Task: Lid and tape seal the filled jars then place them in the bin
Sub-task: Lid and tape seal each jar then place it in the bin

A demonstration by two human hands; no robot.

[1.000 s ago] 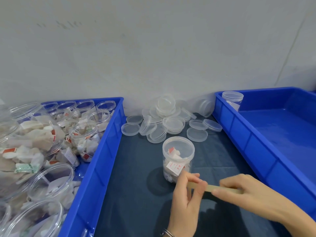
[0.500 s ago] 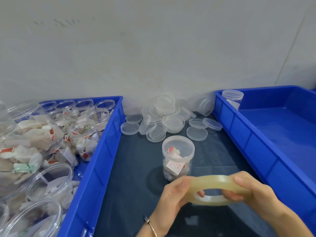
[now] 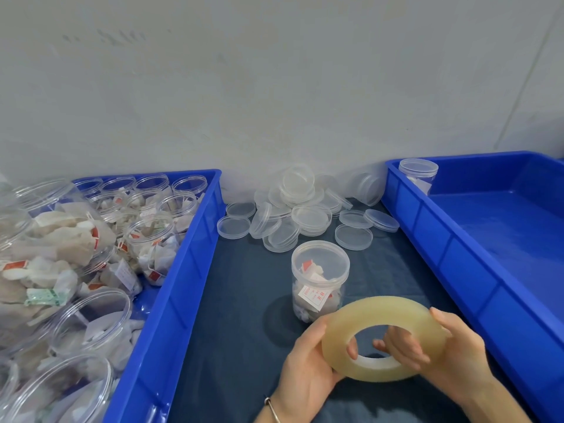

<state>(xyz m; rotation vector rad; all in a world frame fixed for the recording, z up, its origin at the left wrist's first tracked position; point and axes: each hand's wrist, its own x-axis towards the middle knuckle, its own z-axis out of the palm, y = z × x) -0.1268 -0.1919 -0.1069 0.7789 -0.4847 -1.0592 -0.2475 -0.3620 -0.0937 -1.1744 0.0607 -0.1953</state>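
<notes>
A: Tape roll [image 3: 385,337] now tipped broadside, where a second ago it showed edge-on — left hand [image 3: 308,361] and right hand [image 3: 439,358] both curled round its rim.

B: Lidded jar [image 3: 319,277] on the cloth behind, no tape visible on it. Likely hunting the tape's free end.

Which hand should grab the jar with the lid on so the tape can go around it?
Probably the left hand. It grips the tape roll on the side nearest the lidded jar; the right hand holds the roll's far side, fingers through its hole.
</notes>
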